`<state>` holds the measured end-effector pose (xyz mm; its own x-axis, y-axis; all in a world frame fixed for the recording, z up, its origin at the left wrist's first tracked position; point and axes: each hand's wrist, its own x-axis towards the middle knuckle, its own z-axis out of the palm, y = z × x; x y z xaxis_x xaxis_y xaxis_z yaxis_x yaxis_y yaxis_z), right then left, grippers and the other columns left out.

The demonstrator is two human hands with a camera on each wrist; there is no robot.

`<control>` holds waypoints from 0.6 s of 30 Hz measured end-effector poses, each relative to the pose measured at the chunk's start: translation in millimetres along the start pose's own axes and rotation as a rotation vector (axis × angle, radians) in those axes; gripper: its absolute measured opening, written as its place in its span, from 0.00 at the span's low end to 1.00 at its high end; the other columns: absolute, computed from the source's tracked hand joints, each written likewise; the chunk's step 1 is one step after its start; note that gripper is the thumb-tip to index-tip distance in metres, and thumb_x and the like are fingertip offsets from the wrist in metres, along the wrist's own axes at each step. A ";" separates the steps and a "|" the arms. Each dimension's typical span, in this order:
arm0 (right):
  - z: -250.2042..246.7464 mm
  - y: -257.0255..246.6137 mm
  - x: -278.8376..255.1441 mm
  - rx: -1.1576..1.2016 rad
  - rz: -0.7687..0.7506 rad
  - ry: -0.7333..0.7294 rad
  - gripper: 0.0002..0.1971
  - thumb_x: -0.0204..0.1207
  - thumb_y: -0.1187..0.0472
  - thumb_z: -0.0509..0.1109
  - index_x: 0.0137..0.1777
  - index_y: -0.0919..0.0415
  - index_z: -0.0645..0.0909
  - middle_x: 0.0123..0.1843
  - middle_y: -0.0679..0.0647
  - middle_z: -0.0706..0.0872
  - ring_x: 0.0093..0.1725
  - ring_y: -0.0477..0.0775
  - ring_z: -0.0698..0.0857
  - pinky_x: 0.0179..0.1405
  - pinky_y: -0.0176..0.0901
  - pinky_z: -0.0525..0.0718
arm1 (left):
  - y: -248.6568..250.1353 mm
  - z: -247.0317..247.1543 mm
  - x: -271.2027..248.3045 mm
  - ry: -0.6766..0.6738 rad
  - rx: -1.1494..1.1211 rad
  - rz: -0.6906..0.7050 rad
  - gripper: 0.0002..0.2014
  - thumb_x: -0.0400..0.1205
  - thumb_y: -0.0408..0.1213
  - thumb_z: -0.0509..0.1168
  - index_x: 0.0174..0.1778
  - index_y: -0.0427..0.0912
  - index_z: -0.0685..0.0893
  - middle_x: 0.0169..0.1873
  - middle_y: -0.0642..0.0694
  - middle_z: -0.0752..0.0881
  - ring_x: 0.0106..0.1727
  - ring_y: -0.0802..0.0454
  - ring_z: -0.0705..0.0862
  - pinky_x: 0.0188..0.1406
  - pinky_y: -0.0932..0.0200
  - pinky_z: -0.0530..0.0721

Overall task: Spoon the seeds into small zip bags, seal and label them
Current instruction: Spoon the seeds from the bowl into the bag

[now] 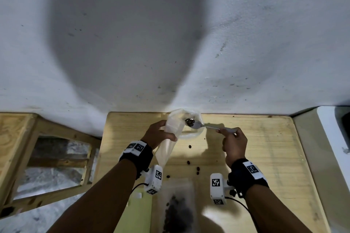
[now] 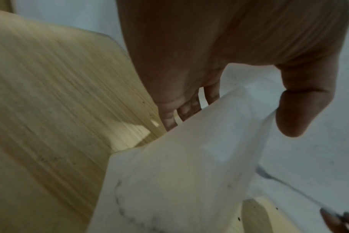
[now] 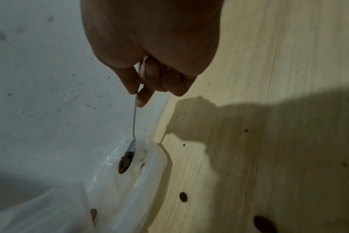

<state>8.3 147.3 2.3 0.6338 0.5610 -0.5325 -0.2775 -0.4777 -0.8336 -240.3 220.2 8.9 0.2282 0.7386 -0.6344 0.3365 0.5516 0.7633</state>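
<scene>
My left hand (image 1: 168, 131) grips a translucent zip bag (image 1: 171, 145) around its upper part and holds it up over the wooden table (image 1: 265, 157), mouth open toward the wall. In the left wrist view the thumb (image 2: 301, 110) and fingers (image 2: 186, 110) pinch the bag (image 2: 189, 165). My right hand (image 1: 226, 132) pinches the handle of a metal spoon (image 1: 210, 127). The spoon's bowl sits at the bag's mouth and carries brown seeds (image 1: 190, 122). From the right wrist, the spoon (image 3: 134, 123) points down, with seeds (image 3: 124, 164) over the bag's opening (image 3: 129, 189).
Loose seeds (image 1: 190, 146) lie scattered on the table between my hands. A second plastic bag of seeds (image 1: 178, 208) lies at the near edge, beside a green sheet (image 1: 138, 213). A wooden frame (image 1: 22, 157) stands left, a white object (image 1: 331, 138) right, the wall just behind.
</scene>
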 end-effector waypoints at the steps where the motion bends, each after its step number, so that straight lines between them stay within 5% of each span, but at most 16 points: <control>1: -2.7 -4.5 -0.7 0.012 -0.012 -0.010 0.14 0.76 0.68 0.74 0.34 0.55 0.74 0.41 0.65 0.85 0.24 0.50 0.67 0.22 0.39 0.65 | 0.0 0.2 -0.1 0.005 0.040 0.005 0.43 0.44 0.45 0.79 0.62 0.47 0.86 0.55 0.45 0.89 0.56 0.43 0.86 0.60 0.43 0.85; 5: -9.1 -28.4 -9.1 0.079 -0.126 -0.078 0.07 0.78 0.70 0.72 0.42 0.66 0.76 0.36 0.63 0.84 0.23 0.50 0.65 0.20 0.38 0.63 | -2.2 4.1 -1.7 0.008 0.179 0.050 0.49 0.49 0.44 0.81 0.72 0.49 0.79 0.64 0.48 0.84 0.59 0.47 0.85 0.50 0.57 0.82; 9: -3.1 -47.8 -18.7 0.034 -0.321 -0.182 0.09 0.78 0.72 0.73 0.44 0.75 0.74 0.27 0.47 0.83 0.21 0.44 0.68 0.23 0.37 0.67 | -4.3 6.9 -2.3 0.012 0.181 0.069 0.46 0.54 0.38 0.84 0.72 0.52 0.77 0.67 0.49 0.80 0.63 0.47 0.82 0.49 0.59 0.80; 12: 5.4 -52.3 -24.7 -0.145 -0.516 -0.333 0.15 0.76 0.69 0.77 0.38 0.63 0.71 0.32 0.61 0.81 0.23 0.57 0.69 0.28 0.42 0.69 | -3.8 8.7 -1.2 0.009 0.189 0.074 0.46 0.57 0.38 0.85 0.73 0.50 0.78 0.67 0.50 0.80 0.62 0.47 0.82 0.51 0.57 0.80; 14: 8.4 -52.4 -29.2 -0.248 -0.566 -0.404 0.19 0.76 0.65 0.78 0.36 0.51 0.70 0.34 0.61 0.85 0.22 0.53 0.66 0.24 0.43 0.65 | -2.7 9.9 -1.9 0.007 0.151 0.065 0.45 0.55 0.39 0.85 0.72 0.48 0.80 0.65 0.50 0.83 0.61 0.47 0.84 0.52 0.55 0.81; 18: 0.8 -53.0 -32.0 -0.120 -0.558 -0.219 0.16 0.77 0.67 0.77 0.37 0.56 0.71 0.40 0.73 0.85 0.30 0.53 0.74 0.25 0.42 0.69 | -1.0 11.1 -3.4 0.031 -0.036 -0.009 0.35 0.49 0.41 0.81 0.56 0.48 0.89 0.53 0.44 0.91 0.59 0.41 0.87 0.57 0.47 0.84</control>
<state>2.1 155.2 63.4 0.4933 0.8685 -0.0486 0.1452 -0.1373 -0.9798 -231.2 212.8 8.9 0.1971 0.7449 -0.6374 0.3055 0.5711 0.7619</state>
